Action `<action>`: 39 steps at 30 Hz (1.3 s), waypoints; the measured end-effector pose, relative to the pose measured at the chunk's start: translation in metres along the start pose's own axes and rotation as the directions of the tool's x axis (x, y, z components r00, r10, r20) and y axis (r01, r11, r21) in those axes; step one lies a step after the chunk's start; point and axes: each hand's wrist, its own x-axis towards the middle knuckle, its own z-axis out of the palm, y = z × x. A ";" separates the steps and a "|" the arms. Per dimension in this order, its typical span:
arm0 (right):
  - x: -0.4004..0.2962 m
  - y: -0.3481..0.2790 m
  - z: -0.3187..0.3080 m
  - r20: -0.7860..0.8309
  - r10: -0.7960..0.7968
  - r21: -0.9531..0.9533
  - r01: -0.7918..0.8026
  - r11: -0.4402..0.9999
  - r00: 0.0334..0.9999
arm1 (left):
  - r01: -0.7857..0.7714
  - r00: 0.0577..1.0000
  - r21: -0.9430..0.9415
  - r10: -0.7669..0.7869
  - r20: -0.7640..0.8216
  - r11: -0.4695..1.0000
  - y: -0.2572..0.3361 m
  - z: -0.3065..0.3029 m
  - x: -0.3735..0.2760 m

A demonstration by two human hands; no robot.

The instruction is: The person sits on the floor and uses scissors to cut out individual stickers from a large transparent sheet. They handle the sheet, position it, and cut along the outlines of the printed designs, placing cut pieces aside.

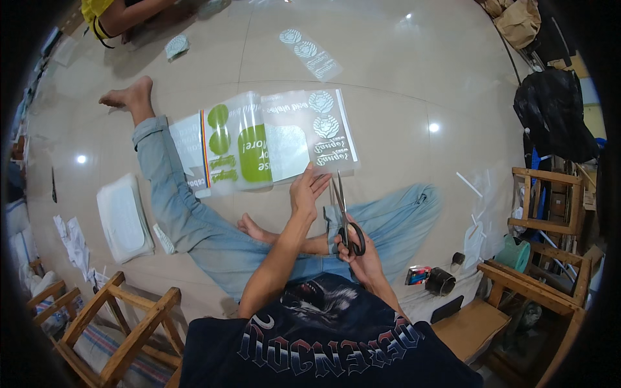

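My right hand (pixel 359 250) grips black-handled scissors (pixel 343 213), their blades parted slightly and pointing toward the near edge of a printed clear plastic sheet (pixel 286 114). White and green lettering and round emblems cover this sheet, which curls up in its middle. At the same near edge, left of the scissor tips, is my left hand (pixel 305 191). Its thumb reaches onto the film and the other fingers extend toward the blades; whether they pinch the edge is not clear. The sheet lies on the floor between my outstretched left leg and bent right leg.
A cut strip with emblems (pixel 313 56) lies farther off on the tiles (pixel 388 58). Left of my leg is a stack of pale sheets (pixel 125 218). Wooden stools (pixel 131 325) stand behind on both sides. Another person's arm (pixel 131 17) shows at upper left.
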 end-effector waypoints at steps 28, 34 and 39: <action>0.046 -0.047 -0.008 -0.173 -0.128 -0.333 0.064 0.941 0.977 | 0.113 0.985 0.096 -0.124 0.118 0.989 -0.035 0.045 0.016; 0.048 -0.044 -0.014 -0.166 -0.146 -0.348 0.080 0.934 0.975 | 0.111 0.983 0.114 -0.126 0.134 0.987 -0.033 0.043 0.017; 0.047 -0.046 -0.011 -0.172 -0.151 -0.362 0.080 0.929 0.973 | 0.114 0.981 0.114 -0.130 0.145 0.987 -0.032 0.042 0.018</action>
